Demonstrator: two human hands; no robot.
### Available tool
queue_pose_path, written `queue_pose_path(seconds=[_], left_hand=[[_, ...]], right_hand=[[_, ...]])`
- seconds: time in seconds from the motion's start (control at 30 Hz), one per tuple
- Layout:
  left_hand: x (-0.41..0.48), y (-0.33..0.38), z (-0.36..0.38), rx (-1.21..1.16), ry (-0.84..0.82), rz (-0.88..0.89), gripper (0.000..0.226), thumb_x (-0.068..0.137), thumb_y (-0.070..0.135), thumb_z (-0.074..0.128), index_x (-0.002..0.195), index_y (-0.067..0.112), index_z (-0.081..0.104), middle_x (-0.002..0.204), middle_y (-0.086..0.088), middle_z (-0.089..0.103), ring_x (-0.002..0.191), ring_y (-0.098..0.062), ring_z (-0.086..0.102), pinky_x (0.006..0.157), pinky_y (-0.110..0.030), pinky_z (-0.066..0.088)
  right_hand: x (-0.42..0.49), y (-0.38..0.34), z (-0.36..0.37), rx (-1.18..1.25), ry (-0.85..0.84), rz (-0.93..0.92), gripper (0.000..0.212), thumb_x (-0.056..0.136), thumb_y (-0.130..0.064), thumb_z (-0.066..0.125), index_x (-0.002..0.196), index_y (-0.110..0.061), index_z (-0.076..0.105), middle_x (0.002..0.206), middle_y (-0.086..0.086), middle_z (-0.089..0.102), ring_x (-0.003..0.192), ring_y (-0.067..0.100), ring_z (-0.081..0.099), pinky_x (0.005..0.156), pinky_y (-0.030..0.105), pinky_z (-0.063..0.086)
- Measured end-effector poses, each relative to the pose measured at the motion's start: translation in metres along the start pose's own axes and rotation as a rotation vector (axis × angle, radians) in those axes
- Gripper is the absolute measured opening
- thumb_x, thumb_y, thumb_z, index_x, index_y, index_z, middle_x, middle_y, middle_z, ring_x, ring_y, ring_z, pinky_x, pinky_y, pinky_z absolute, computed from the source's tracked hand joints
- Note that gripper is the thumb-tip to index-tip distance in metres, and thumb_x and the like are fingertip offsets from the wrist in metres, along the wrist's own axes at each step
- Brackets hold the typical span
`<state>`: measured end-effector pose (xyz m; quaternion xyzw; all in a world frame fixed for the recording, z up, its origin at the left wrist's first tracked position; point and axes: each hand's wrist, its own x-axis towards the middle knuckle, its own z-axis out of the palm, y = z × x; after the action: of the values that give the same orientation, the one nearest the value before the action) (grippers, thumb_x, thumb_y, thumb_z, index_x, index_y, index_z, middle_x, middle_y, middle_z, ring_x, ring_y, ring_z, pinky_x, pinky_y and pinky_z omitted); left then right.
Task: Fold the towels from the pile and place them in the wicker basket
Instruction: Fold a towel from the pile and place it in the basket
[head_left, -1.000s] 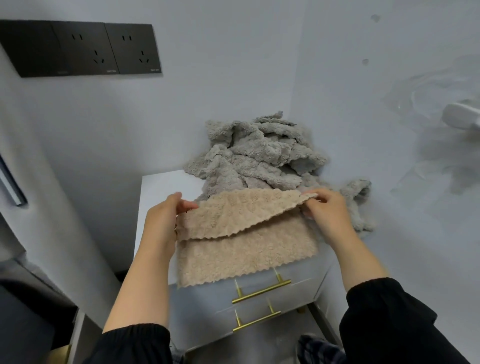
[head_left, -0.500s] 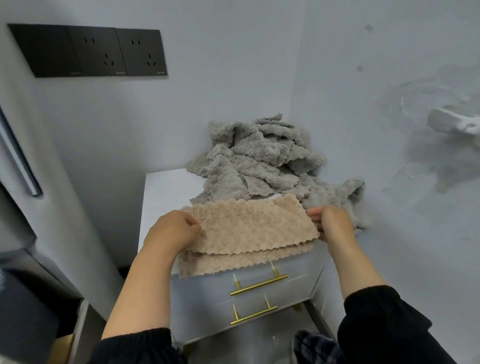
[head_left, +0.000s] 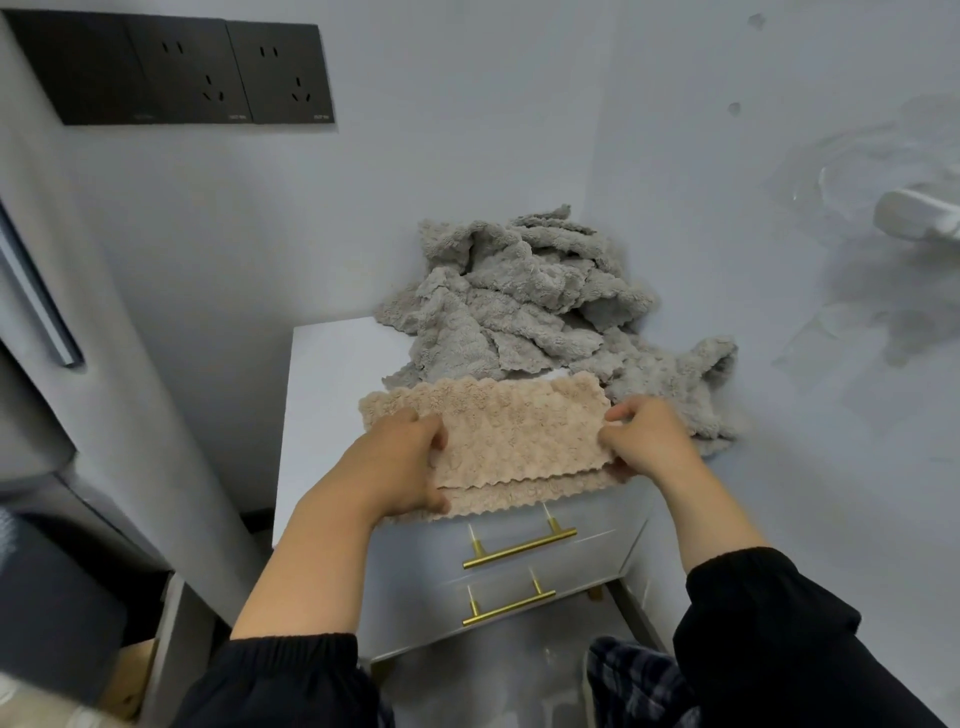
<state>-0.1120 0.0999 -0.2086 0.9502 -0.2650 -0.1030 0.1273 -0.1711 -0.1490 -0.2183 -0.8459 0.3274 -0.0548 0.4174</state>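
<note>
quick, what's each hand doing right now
The left hand grips the left end of the folded beige towel.
The right hand pinches the right end of the same towel.

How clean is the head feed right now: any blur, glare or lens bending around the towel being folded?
Head view: the beige towel, left hand and right hand are sharp under soft, even light, with no glare. Head view, lower-left corner: smeared and soft. Head view, borders: the wide lens slants the socket panel and bows the wall edges.
</note>
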Motion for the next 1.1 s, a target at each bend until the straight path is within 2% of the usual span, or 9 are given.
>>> queue_pose_path(seconds=[0.17, 0.33, 0.47, 0.53, 0.63, 0.73, 0.87, 0.97, 1.1], left_hand=[[-0.003, 0.004, -0.002, -0.039, 0.173, 0.057, 0.019, 0.076, 0.011, 0.06, 0.077, 0.027, 0.05, 0.086, 0.007, 0.049, 0.088, -0.017, 0.049, 0.07, -0.029, 0.041], [-0.01, 0.008, -0.016, -0.175, 0.327, 0.138, 0.02, 0.072, 0.001, 0.058, 0.075, 0.021, 0.06, 0.076, 0.007, 0.056, 0.076, -0.015, 0.052, 0.068, -0.028, 0.041], [-0.016, 0.013, -0.016, -0.233, 0.222, 0.174, 0.029, 0.07, -0.004, 0.058, 0.069, 0.025, 0.061, 0.072, 0.008, 0.057, 0.07, -0.009, 0.051, 0.069, -0.026, 0.045], [-0.015, 0.011, -0.011, -0.159, 0.084, 0.162, 0.029, 0.071, -0.001, 0.062, 0.069, 0.027, 0.06, 0.071, 0.01, 0.056, 0.07, -0.009, 0.052, 0.068, -0.025, 0.045], [-0.012, 0.006, -0.003, -0.117, -0.12, 0.101, 0.014, 0.074, 0.019, 0.076, 0.071, 0.024, 0.063, 0.068, 0.01, 0.057, 0.066, -0.008, 0.053, 0.066, -0.024, 0.046], [-0.006, 0.006, 0.002, -0.179, -0.027, 0.048, 0.03, 0.079, 0.042, 0.072, 0.062, 0.02, 0.061, 0.061, 0.007, 0.057, 0.063, -0.011, 0.054, 0.063, -0.027, 0.044], [0.005, 0.007, 0.008, -0.02, 0.257, 0.087, 0.023, 0.089, 0.04, 0.06, 0.103, 0.023, 0.065, 0.105, 0.002, 0.056, 0.106, -0.018, 0.05, 0.085, -0.031, 0.043], [0.011, 0.007, 0.017, 0.028, 0.12, 0.085, 0.047, 0.089, 0.044, 0.058, 0.132, 0.026, 0.05, 0.127, 0.0, 0.046, 0.119, -0.02, 0.041, 0.097, -0.034, 0.04], [0.013, 0.016, 0.023, 0.157, 0.076, 0.089, 0.046, 0.092, 0.046, 0.051, 0.133, 0.025, 0.05, 0.125, -0.003, 0.048, 0.116, -0.024, 0.043, 0.096, -0.036, 0.041]], right_hand=[[-0.003, -0.001, 0.0, 0.149, -0.006, -0.002, 0.025, 0.086, 0.004, 0.046, 0.1, -0.01, 0.06, 0.075, 0.006, 0.055, 0.055, 0.026, 0.06, 0.067, 0.044, 0.058], [-0.005, -0.006, -0.003, 0.228, 0.144, -0.12, 0.026, 0.081, 0.003, 0.048, 0.09, -0.013, 0.067, 0.069, 0.002, 0.059, 0.061, 0.019, 0.054, 0.063, 0.033, 0.048], [-0.001, -0.003, -0.004, 0.187, 0.172, -0.104, 0.019, 0.079, 0.001, 0.047, 0.071, -0.004, 0.063, 0.064, 0.007, 0.061, 0.065, 0.025, 0.059, 0.064, 0.038, 0.053], [0.003, 0.001, -0.002, 0.085, 0.152, -0.078, 0.017, 0.079, -0.002, 0.047, 0.077, 0.004, 0.063, 0.072, 0.018, 0.066, 0.071, 0.034, 0.064, 0.069, 0.047, 0.058], [0.004, 0.005, 0.0, -0.147, 0.081, -0.045, 0.009, 0.08, -0.004, 0.049, 0.077, -0.004, 0.058, 0.077, 0.017, 0.066, 0.073, 0.032, 0.066, 0.07, 0.041, 0.058], [-0.001, 0.005, 0.0, -0.332, 0.051, -0.007, 0.008, 0.079, -0.012, 0.055, 0.077, -0.006, 0.06, 0.071, 0.01, 0.065, 0.068, 0.027, 0.064, 0.06, 0.031, 0.054], [-0.006, 0.011, 0.0, -0.425, 0.048, 0.028, 0.023, 0.085, -0.028, 0.056, 0.07, -0.013, 0.047, 0.074, 0.005, 0.058, 0.069, 0.024, 0.056, 0.05, 0.025, 0.035], [-0.009, 0.016, 0.006, -0.335, 0.041, 0.022, 0.03, 0.085, -0.031, 0.058, 0.064, -0.016, 0.041, 0.068, 0.001, 0.049, 0.062, 0.019, 0.048, 0.046, 0.025, 0.028], [-0.011, 0.009, 0.009, -0.249, 0.025, 0.022, 0.022, 0.079, -0.025, 0.063, 0.08, -0.01, 0.047, 0.073, 0.002, 0.049, 0.066, 0.02, 0.048, 0.049, 0.026, 0.031]])
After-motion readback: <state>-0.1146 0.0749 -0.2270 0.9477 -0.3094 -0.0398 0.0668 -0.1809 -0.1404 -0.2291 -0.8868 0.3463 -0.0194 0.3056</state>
